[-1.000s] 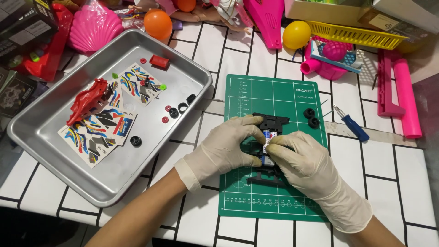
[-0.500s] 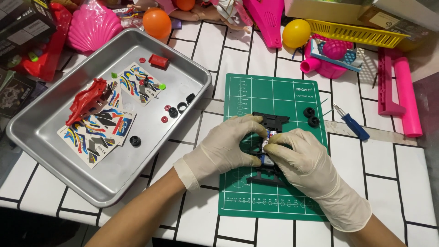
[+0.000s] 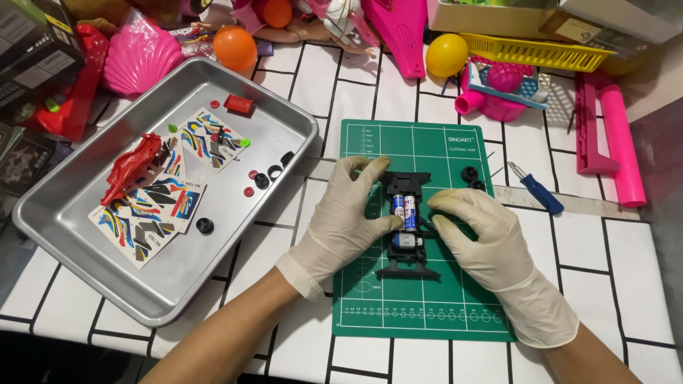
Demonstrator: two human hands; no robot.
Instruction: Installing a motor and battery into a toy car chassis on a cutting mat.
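step in hand: both gloved hands are steadying a black toy car chassis [image 3: 407,226] on the green cutting mat [image 3: 420,313]; by the look of it, 2 batteries [image 3: 405,211] are being seated in its bay.
left hand [image 3: 346,220]: fingers are curling against the chassis's left side, thumb pressing beside the batteries; the grip is pinching the frame.
right hand [image 3: 484,238]: fingertips are resting on the chassis's right edge, loosely curled, holding nothing else.
chassis place: it is lying flat in the middle of the mat on the white tiled counter [image 3: 626,249], between the 2 hands.
next move calls for: likely firm, even thumb pressure while the frame is being kept from sliding.
nearby: 2 black wheels [image 3: 472,177] and a blue screwdriver [image 3: 541,194] are lying right of the chassis; a metal tray [image 3: 64,213] to the left is holding a red car body [image 3: 132,168] and sticker sheets [image 3: 153,213].
change from earlier frame: the right hand is sitting further right now, uncovering the batteries; the tray's contents are staying put.
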